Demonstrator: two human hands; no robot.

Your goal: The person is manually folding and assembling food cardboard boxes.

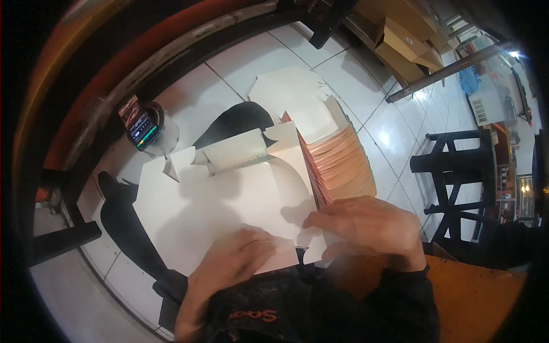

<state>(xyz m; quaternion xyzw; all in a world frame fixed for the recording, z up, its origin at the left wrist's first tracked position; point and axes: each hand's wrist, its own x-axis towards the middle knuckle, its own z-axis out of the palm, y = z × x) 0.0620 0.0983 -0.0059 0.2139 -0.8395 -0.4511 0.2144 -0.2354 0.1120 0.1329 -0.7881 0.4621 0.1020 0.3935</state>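
At far left a phone (137, 123) leans on a round tin (170, 137). Next lies a part-folded white box (211, 203), what carries it mostly hidden, its far wall raised. The left hand (231, 260) rests on the box's near edge, fingers together; whether it grips there I cannot tell. Beside the box's right wall, blanks (343, 166) stand stacked. The right hand (372, 224) pinches the box's near right corner between thumb and fingers. A black stool (457, 163) stands farthest right on the tiled floor (394, 143). That corner could crease or tear if bent off its fold line, and the near wall could spring back if the left hand eases too soon.
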